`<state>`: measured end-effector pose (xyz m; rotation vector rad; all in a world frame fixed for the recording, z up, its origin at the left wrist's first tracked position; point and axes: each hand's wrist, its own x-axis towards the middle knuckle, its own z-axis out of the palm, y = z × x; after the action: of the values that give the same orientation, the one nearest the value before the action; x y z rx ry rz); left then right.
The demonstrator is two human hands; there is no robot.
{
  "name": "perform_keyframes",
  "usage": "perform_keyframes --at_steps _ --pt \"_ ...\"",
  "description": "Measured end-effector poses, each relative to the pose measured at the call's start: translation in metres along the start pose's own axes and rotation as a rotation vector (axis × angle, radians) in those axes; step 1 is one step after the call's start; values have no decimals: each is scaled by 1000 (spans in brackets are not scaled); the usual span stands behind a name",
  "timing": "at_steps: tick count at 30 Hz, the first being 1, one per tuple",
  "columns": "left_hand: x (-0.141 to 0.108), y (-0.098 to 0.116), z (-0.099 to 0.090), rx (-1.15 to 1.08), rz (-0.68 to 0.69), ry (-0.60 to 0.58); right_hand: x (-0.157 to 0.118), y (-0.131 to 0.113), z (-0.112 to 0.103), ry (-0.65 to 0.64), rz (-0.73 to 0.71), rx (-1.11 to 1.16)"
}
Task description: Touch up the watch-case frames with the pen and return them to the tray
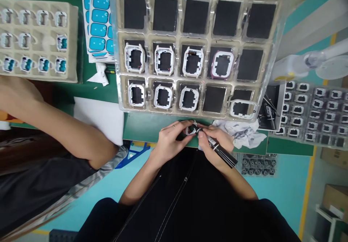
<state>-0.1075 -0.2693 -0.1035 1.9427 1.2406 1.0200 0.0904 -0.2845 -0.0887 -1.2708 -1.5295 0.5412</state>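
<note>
My left hand (172, 136) grips a small white watch-case frame (191, 129), largely covered by the fingers, at the table's near edge. In my right hand (214, 140) is a black marker pen (221, 154), its tip pointing left against the frame. Just beyond my hands lies a clear plastic tray (163, 111) with several white watch-case frames in its two nearer rows; one of them is pinkish (222, 64). A white frame (244, 109) rests tilted in its near right corner. Crumpled white paper (241, 133) lies beside my right hand.
A co-worker's arm (67, 133) reaches in from the left. Beyond it stands a beige tray (72, 46) of small parts. Sheets of blue stickers (100, 15) and a white cloth (99, 118) lie nearby. An open black box (268, 115) and more frame trays (310, 86) are at right.
</note>
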Motion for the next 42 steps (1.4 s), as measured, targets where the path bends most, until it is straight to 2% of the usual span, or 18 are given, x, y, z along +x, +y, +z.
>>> perform_keyframes --at_steps 5,10,15,21,26,32,37,42 --pt "2 0 0 -33 20 -2 2 -6 -1 -20 45 -9" --pt "2 0 -1 -44 2 2 5 -11 0 -45 -37 -83" --pt "1 2 -2 -37 -71 1 10 -12 -3 -60 84 -108" --pt "1 1 -2 -60 -69 5 10 -11 -2 -88 -20 -86" --pt "1 0 -1 -53 -68 4 10 -12 -2 -64 27 -117" --pt "1 -1 0 -78 -65 10 12 -15 -4 -123 22 -103" --pt "0 -1 0 -86 -66 4 13 -14 -4 -57 45 -136" --pt "0 -1 -1 -107 -107 1 16 -16 -3 -68 86 -78"
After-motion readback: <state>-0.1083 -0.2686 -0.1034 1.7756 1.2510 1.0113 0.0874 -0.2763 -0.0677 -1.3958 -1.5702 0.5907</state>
